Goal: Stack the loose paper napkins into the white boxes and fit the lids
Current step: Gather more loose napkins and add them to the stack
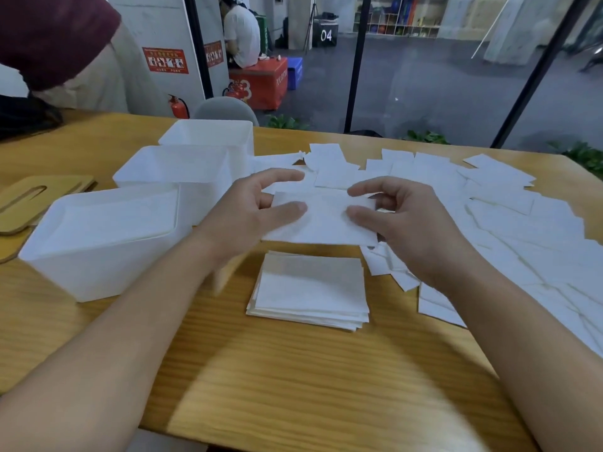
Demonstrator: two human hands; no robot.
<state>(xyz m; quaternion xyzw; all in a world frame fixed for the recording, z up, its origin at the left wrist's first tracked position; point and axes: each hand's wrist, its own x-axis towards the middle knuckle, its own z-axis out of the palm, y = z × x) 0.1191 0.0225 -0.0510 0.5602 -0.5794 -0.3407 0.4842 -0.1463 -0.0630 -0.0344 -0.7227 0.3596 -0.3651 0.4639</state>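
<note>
Squaring one napkin over the stack before boxing.

My left hand (pixel 257 207) and right hand (pixel 394 216) each pinched an end of a napkin (pixel 323 220), thumb on top and fingers beneath, holding it flat above the stack (pixel 310 288) on the worktop (pixel 293 386). To do this well, I judged the edges should be aligned with the stack before release, then the whole stack squared and lowered level into a box. Loose napkins (pixel 489 207) covered the worktop at right. Three boxes (pixel 107 236) stood at left, unlidded; the nearest looked empty, the others I could not tell. Lids (pixel 29 203) lay beyond them.
</note>
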